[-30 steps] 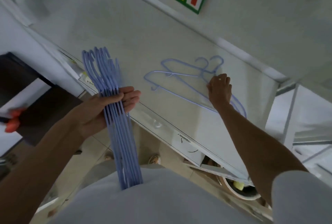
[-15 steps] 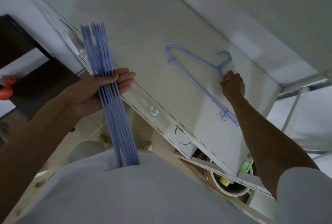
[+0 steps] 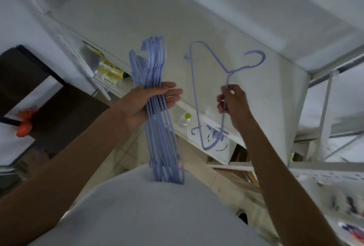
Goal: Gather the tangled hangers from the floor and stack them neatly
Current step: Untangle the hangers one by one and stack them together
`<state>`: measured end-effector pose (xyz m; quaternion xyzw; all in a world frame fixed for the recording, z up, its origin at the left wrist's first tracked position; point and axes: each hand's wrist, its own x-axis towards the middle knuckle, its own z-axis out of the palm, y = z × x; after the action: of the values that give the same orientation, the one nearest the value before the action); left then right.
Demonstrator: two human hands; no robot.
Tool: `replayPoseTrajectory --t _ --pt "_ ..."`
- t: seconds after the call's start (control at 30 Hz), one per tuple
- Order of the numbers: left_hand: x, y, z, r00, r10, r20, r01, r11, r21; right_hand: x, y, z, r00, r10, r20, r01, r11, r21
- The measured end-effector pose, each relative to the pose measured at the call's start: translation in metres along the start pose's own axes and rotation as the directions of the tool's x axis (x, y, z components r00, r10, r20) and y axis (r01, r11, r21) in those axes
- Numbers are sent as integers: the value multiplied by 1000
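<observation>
A bundle of several light-blue hangers (image 3: 157, 127) stands upright in front of my chest, its lower end against my white shirt. My left hand (image 3: 145, 105) grips the bundle at its middle, thumb behind and fingers across the front. To the right, a single light-blue hanger (image 3: 194, 92) is lifted off the white cabinet top (image 3: 256, 92), hook pointing up and right. My right hand (image 3: 232, 103) pinches this hanger on its arm just below the neck. The two hands are about a hand's width apart.
The white cabinet runs diagonally ahead of me, with a small clear bottle with a green cap (image 3: 185, 119) at its front edge. A dark brown piece of furniture (image 3: 49, 111) and an orange object (image 3: 24, 125) lie to the left. White metal rack bars (image 3: 325, 111) stand at right.
My right hand has picked the single hanger up off the cabinet top and brought it toward the bundle. My left hand has moved the bundle to the right, closer to it.
</observation>
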<state>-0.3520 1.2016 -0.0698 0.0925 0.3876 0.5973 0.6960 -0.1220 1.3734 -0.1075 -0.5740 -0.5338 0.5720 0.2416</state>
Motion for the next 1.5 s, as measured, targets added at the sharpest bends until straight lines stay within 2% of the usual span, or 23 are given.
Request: replayPoseTrajectory --t 0.13,0.23,0.4,0.47,0.53,0.6,0.7,0.8,0.93,1.0,1.07,1.13,1.23,1.33,1.5 --pt "-9 -1 -16 994 -63 87 55 995 85 -80 -4 48 993 -86 -80 94 990 102" --pt "-23 -5 -30 974 -156 163 125 975 181 -139 -12 92 984 -150 -99 147 989 -36" --pt "-59 -35 -40 949 -196 248 167 977 134 -229 1 145 967 -245 -74 218 940 -262" --pt "-72 -47 -43 938 -219 270 179 970 166 -250 13 150 938 -322 -128 252 888 -385" --pt "-79 -56 -43 949 -234 213 181 954 239 -261 21 148 897 -404 -177 259 807 -531" --pt "-82 -61 -39 956 -231 180 179 947 268 -269 30 145 899 -401 -175 262 813 -520" --pt "-80 -61 -28 923 -287 254 248 953 175 -276 40 133 921 -360 -150 240 826 -510" --pt "-75 -58 -11 888 -336 314 285 938 197 -272 45 112 923 -365 -123 251 811 -529" --pt "-68 -65 10 896 -322 307 260 939 225 -269 49 92 984 -140 -106 101 946 -310" --pt "-65 -68 20 912 -283 296 234 953 192 -279 57 90 1000 -24 -16 22 994 -103" --pt "-63 -69 29 926 -253 281 217 964 150 -296 71 88 983 89 161 -120 974 191" --pt "-62 -64 37 934 -249 255 211 963 165 -316 87 83 947 130 294 -233 908 348" --pt "-62 -54 49 926 -292 238 237 943 233 -336 100 66 926 81 370 -229 898 376" --pt "-63 -46 61 913 -341 226 298 933 203 -345 98 45 904 -5 428 -171 913 371" --pt "-56 -45 74 855 -494 155 436 849 299 -351 104 32 860 -81 504 -122 926 357"
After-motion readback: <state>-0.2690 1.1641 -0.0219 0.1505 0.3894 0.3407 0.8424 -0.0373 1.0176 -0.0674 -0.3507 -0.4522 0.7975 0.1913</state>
